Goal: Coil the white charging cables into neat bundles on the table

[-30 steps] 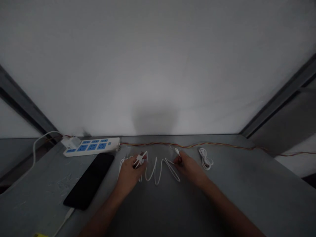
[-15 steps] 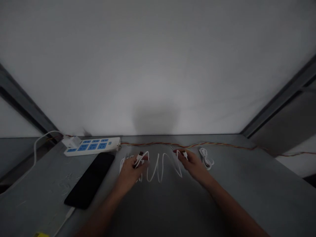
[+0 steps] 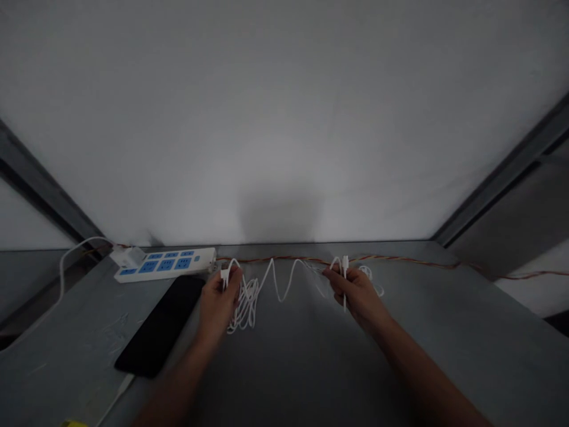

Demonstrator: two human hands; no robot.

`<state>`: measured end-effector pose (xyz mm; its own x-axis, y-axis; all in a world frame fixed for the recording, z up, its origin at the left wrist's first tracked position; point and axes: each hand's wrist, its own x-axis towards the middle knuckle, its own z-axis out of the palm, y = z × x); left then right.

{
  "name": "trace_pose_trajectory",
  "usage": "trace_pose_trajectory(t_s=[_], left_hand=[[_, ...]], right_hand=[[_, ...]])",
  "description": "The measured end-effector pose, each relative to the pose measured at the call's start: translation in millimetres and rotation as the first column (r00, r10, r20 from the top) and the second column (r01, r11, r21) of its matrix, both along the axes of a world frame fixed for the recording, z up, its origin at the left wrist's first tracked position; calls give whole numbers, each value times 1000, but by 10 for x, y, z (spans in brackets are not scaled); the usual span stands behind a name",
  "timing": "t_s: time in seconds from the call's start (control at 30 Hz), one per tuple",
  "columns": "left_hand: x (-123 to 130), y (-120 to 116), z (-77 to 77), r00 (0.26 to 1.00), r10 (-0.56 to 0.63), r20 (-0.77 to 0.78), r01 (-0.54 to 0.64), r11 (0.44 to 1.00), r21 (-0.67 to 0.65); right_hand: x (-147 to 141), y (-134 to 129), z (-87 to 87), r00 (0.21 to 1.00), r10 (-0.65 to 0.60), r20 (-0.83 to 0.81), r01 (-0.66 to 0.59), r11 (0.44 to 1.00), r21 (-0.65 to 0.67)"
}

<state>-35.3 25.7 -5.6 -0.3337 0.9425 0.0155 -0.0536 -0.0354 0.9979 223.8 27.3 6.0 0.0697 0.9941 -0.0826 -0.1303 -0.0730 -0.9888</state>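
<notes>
1. The wall [image 3: 284,118] is the brightest thing I see, palest at the middle and greying toward the corners.
2. A soft, wide shadow [image 3: 280,216] sits low on it.
3. The table [image 3: 80,332], my left hand [image 3: 217,302] and my right hand [image 3: 358,293] look dim, and the hands are slightly soft.
4. The white cable [image 3: 249,302] shows clearly against the dark.
5. The metal beams [image 3: 44,178] lean inward at the edges, bent by wide-lens distortion.

No text, label or brand can be read anywhere.
</notes>
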Motion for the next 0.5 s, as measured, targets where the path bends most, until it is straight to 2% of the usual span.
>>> trace_pose_trajectory(t_s=[0.2,0.3,0.5], left_hand=[[2,-8,81,987,12,158,-6,999,-40],[-10,0,80,991,49,127,-47,999,-17],[-60,15,63,992,125,3,-125,990,67]], right_hand=[[86,49,-37,968,-24,249,3,997,81],[128,64,-40,941,-78,330,29,988,151],[210,107,-67,878,-148,455,88,985,149]])
